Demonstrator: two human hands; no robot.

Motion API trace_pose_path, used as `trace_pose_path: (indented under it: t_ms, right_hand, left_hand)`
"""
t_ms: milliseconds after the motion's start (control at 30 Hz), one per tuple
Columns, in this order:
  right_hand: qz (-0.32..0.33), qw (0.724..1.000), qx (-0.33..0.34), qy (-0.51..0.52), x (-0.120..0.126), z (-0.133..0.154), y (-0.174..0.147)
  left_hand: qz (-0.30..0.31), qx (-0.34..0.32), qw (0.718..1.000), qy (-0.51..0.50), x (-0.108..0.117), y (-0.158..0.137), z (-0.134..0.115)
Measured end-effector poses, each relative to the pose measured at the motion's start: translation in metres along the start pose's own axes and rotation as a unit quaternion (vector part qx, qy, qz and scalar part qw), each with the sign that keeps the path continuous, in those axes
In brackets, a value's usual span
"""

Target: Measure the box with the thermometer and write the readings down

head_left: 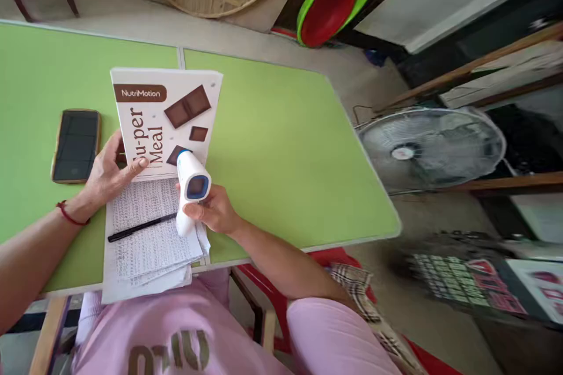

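My left hand point(112, 167) grips the lower left edge of a white box point(185, 85) marked "NutriMotion" with chocolate pieces printed on it, thumb on the front. In my right hand point(217, 209) is a white infrared thermometer point(187, 181), fingers wrapped round its handle. Its blue-rimmed screen faces me, and its front end points at the box's lower part, overlapping it in view; I cannot tell whether they touch. Below the box lie handwritten paper sheets point(149, 261), with a black pen point(141, 227) across them. The pen's right end disappears behind the thermometer.
A phone point(78, 143) in a brown case lies left of the box on the green table point(281, 146). Past the table's right edge is a fan point(431, 149). A red chair point(277, 293) and a checked cloth point(352, 278) are near my right elbow.
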State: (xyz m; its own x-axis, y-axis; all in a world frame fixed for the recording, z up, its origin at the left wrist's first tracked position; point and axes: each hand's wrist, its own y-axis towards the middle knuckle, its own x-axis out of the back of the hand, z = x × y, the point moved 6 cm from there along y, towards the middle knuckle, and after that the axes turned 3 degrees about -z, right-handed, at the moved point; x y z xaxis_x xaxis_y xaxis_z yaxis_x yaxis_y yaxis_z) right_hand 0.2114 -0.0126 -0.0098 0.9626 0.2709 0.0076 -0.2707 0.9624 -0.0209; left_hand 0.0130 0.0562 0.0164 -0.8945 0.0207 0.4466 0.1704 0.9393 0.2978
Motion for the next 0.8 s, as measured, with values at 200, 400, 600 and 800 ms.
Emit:
trace_pose_path:
  t_ms: [200, 400, 600, 800]
  right_hand:
    - [0.003, 1.0, -0.008, -0.025, -0.0015, -0.0009, 0.0004]
    - [0.004, 0.999, 0.005, -0.042, -0.0008, -0.0012, 0.0009]
    - [0.005, 0.999, 0.011, -0.045, -0.0004, -0.0009, 0.0012]
    - [0.012, 0.999, 0.014, -0.05, -0.0008, -0.001, 0.0018]
  left_hand:
    - [-0.001, -0.009, 1.0, 0.005, 0.0032, -0.0008, -0.0063]
    - [-0.003, -0.02, 1.0, 0.01, 0.0032, -0.0014, -0.0065]
    - [-0.002, -0.025, 1.0, 0.008, 0.004, -0.0007, -0.008]
    - [-0.003, -0.024, 1.0, 0.011, 0.0028, -0.001, -0.0078]
